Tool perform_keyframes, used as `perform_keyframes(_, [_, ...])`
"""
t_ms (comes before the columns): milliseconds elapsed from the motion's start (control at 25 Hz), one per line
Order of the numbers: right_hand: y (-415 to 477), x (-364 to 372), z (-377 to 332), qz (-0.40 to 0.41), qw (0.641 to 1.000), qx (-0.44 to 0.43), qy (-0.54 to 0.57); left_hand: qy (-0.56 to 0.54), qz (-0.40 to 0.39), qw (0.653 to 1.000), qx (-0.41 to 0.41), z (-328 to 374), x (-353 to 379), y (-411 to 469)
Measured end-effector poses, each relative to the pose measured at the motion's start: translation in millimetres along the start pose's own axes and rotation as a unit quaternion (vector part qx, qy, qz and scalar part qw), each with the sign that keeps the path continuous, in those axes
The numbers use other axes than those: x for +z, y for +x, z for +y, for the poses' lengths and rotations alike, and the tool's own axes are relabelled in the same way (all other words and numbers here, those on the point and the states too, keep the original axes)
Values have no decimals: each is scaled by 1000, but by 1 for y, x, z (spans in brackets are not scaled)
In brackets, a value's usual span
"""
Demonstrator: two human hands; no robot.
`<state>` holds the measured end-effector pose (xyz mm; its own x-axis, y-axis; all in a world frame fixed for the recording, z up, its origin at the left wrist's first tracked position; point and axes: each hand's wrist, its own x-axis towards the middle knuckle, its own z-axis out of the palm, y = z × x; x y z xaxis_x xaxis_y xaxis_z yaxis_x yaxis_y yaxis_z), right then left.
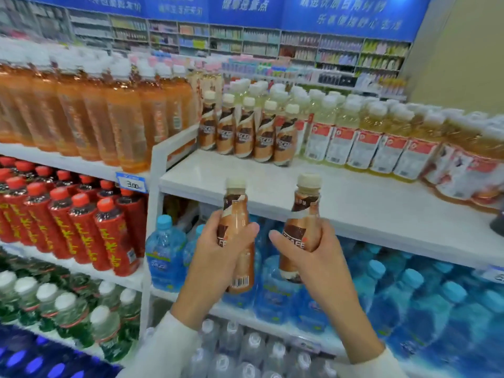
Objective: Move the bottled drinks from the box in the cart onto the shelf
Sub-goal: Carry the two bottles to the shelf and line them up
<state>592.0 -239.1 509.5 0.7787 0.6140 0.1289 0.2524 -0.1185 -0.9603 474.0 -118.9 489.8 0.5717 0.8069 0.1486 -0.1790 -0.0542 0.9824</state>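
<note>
My left hand (218, 249) grips a brown coffee bottle with a cream cap (236, 214), held upright in front of the white shelf (341, 203). My right hand (308, 255) grips a second coffee bottle (305, 211) of the same kind beside it. Both bottles hang just below and in front of the shelf's front edge. A row of matching coffee bottles (248, 132) stands at the back of that shelf. The cart and the box are out of view.
Pale yellow drink bottles (381, 137) fill the shelf's right side. Orange drink bottles (90, 115) stand on the left shelf, red bottles (81, 222) below them. Blue water bottles (395, 290) sit under the white shelf. The shelf's front strip is bare.
</note>
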Motion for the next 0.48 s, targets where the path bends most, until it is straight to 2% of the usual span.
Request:
perform_keyframes(200, [65,-24,-21,92,993,-68,-2,47,-51,992,102,39,47,73])
perform_keyframes(480, [122,-18,-11,128,991,-48,11,105,-88,981,138,30,68,150])
